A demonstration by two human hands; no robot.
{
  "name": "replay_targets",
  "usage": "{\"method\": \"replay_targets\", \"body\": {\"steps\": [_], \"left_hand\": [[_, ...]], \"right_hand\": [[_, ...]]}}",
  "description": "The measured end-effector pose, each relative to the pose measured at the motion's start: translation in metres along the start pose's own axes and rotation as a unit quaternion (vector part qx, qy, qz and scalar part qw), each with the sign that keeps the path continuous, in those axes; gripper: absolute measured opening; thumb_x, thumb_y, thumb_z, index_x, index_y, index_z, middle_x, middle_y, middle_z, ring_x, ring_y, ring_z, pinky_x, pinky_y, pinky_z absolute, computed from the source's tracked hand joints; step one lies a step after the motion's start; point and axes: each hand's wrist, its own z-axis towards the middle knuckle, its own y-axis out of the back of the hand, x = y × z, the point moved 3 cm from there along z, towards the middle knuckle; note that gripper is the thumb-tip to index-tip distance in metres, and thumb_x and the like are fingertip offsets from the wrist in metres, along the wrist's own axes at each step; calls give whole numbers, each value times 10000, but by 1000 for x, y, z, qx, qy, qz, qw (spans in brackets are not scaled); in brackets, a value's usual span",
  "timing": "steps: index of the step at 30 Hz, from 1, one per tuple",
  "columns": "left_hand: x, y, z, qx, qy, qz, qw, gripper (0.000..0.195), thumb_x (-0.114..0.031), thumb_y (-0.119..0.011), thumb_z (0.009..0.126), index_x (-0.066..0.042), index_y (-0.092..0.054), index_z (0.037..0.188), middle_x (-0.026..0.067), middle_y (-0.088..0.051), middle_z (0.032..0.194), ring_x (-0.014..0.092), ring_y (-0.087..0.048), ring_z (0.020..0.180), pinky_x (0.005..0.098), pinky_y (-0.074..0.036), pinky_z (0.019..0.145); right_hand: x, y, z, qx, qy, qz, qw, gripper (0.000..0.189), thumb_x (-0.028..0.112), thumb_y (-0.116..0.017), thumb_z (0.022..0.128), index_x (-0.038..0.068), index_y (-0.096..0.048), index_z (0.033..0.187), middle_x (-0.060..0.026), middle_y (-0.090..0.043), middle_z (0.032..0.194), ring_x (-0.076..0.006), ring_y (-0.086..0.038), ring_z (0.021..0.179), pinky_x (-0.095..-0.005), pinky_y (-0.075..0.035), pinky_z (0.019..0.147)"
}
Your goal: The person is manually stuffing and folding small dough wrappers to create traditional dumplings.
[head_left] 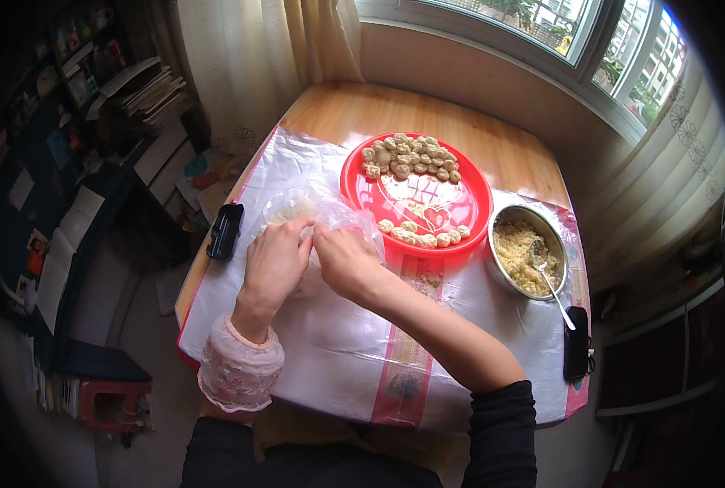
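My left hand (279, 256) and my right hand (344, 256) meet over a translucent plastic bag (314, 204), both pinching its film. Pale pieces show dimly through the bag, too blurred to name. Just beyond, to the right, lies a round red plastic tray (362, 207). Small pleated dumplings (408, 152) crowd its far side, and a single curved row of them (426, 240) lines the near side. At the right stands a steel pot (493, 259) of chopped filling (518, 244), with a metal spoon (551, 287) leaning in it.
A plastic cover (338, 360) lies over most of the wooden table (472, 125). A black case (225, 232) sits at the left edge and a black phone-like object (576, 348) at the right edge. Curtains and a window are beyond; a desk with papers stands left.
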Motion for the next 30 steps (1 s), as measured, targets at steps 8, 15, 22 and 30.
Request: {"method": "replay_targets", "body": {"steps": [8, 15, 22, 30], "left_hand": [[-2, 2, -1, -3, 1, -10, 1000, 230, -169, -608, 880, -96, -671, 1089, 228, -674, 882, 400, -656, 853, 470, -531, 757], [-1, 2, -1, -2, -4, -15, 1000, 221, -141, -607, 877, -96, -672, 1083, 230, -673, 884, 404, -655, 850, 471, -531, 753], [2, 2, 2, 17, 3, -1, 1000, 242, -102, -610, 868, -78, -656, 1104, 222, -674, 857, 404, -654, 837, 468, -529, 733], [-32, 7, 0, -21, -60, -312, 948, 237, -43, -580, 914, -41, -653, 1139, 96, -699, 860, 126, -670, 682, 253, -539, 609]], "right_hand": [[7, 1, 0, -52, -13, -60, 997, 276, -23, -552, 794, -51, -527, 1067, -238, -663, 847, -390, -673, 843, -466, -557, 674], [12, 3, -1, -35, -26, -117, 992, 167, 82, -627, 831, 10, -626, 981, -164, -683, 938, -307, -657, 988, -398, -584, 735], [22, 23, -2, -105, 19, -102, 989, 167, -12, -571, 792, -27, -570, 959, -210, -633, 902, -352, -640, 892, -415, -544, 734], [-14, 107, -64, -188, 15, 150, 970, 252, 34, -708, 810, 26, -605, 1040, -147, -672, 993, -231, -672, 899, -325, -546, 761]]}}
